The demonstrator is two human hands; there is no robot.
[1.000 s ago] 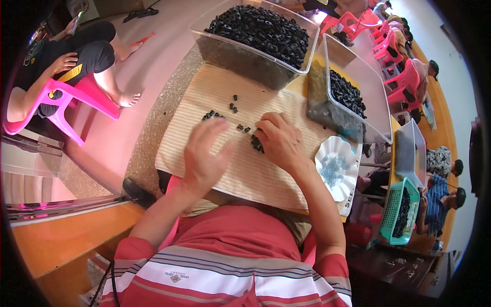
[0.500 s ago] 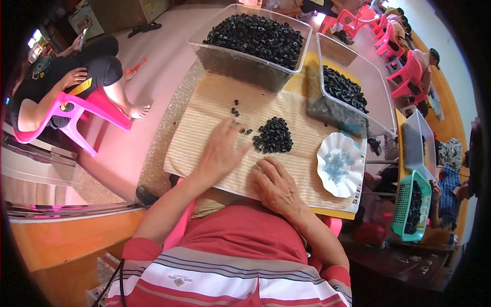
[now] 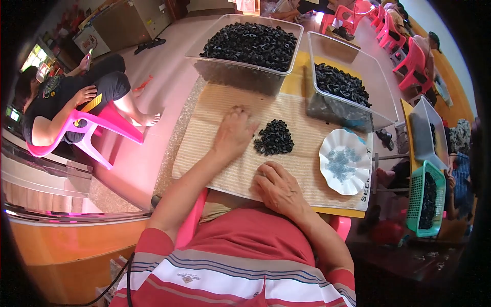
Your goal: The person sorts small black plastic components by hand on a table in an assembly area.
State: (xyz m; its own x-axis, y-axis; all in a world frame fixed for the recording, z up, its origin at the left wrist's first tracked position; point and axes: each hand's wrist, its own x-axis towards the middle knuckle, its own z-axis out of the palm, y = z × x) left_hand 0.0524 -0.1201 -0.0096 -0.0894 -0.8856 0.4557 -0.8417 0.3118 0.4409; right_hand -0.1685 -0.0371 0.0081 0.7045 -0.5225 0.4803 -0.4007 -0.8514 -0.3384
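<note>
A small heap of black ring-like plastic parts (image 3: 274, 138) lies on a cream ribbed towel (image 3: 204, 169). Just left of the heap, my left hand (image 3: 234, 134) is palm down on the towel, fingers side by side, thumb apart; whatever lies beneath it is hidden. My right hand (image 3: 279, 188) rests near the towel's front edge, below the heap, with loosely bent fingers and nothing visible in them. To its right stands a white fluted dish (image 3: 327, 176) with small clear bluish pieces (image 3: 341, 162).
Behind the towel stands a clear plastic bin (image 3: 240, 71) full of black parts; another clear bin (image 3: 337, 110), partly filled, stands right of it. A seated person (image 3: 56, 110) is at the left on a pink chair (image 3: 94, 125). At far right are a green basket (image 3: 417, 204) and other people.
My left hand has moved forward beside the heap, over where several loose black parts lay; these no longer show. My right hand stays at the towel's front edge. The view has shifted slightly.
</note>
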